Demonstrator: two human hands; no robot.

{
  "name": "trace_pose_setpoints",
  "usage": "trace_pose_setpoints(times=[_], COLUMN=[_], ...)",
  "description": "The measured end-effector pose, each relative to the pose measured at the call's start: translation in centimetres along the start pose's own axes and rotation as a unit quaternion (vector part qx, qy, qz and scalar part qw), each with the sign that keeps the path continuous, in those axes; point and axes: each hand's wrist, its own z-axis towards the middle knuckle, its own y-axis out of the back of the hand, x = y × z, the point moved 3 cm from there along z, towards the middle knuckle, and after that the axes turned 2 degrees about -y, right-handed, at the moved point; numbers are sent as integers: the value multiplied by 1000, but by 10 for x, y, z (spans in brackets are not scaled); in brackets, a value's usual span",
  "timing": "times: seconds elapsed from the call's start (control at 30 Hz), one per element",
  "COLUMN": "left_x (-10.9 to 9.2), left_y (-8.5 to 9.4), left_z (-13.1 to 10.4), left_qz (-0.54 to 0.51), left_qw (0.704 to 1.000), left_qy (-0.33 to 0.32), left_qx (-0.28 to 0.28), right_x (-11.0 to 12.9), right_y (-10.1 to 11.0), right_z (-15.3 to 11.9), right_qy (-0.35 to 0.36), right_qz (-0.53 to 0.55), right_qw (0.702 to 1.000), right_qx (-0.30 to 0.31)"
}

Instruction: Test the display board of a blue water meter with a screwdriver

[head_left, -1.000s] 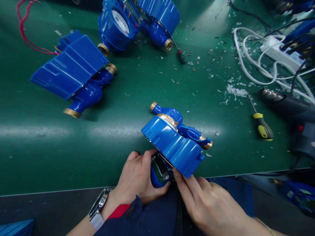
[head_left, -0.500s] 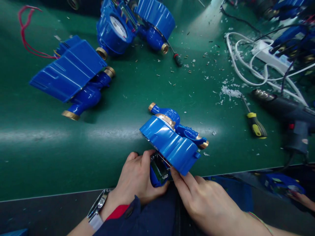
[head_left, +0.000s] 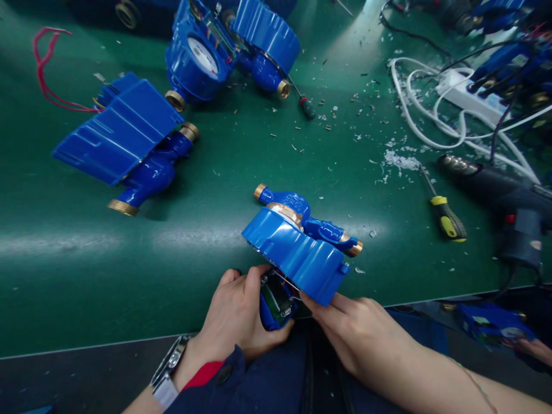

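Near the table's front edge a blue water meter [head_left: 297,247] with brass-threaded pipe ends lies tilted, its housing turned toward me. My left hand [head_left: 233,313] is closed around a small blue casing [head_left: 271,318], in which a green circuit board [head_left: 276,296] shows. Thin wires run from the board toward the underside of the meter housing. Fingers of my right hand [head_left: 356,330] grip the lower right edge of that housing; their tips are partly hidden beneath it.
More blue water meters [head_left: 150,172] stand at the left and back. To the right are a yellow-black screwdriver [head_left: 449,221], a heat gun [head_left: 495,187], and a white power strip [head_left: 472,98] with coiled cable. A small dark screwdriver [head_left: 307,108] and scraps lie farther back. Another person's hand [head_left: 535,351] holds a meter at lower right.
My right hand has turned and its fingers have slid further under the housing edge. A wider gap with wires shows between casing and housing. The view has shifted slightly.
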Motion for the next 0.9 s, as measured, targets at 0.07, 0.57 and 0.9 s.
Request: trace_pose_setpoints(times=[0.07,0.57,0.9], left_x=[1,-1,-2], left_y=[-2,0,3], left_z=[-1,0,1], left_qz=[-1,16,27], left_qw=[1000,1000,999], left_qy=[5,5,-21], left_qx=[2,14,5], right_x=[-5,0,-12], right_y=[0,0,-14], right_z=[0,-5,-4], right_qy=[-42,50,-26], right_qz=[113,-68,219], right_qw=[993,989,969], right_qx=[-3,-123,-110])
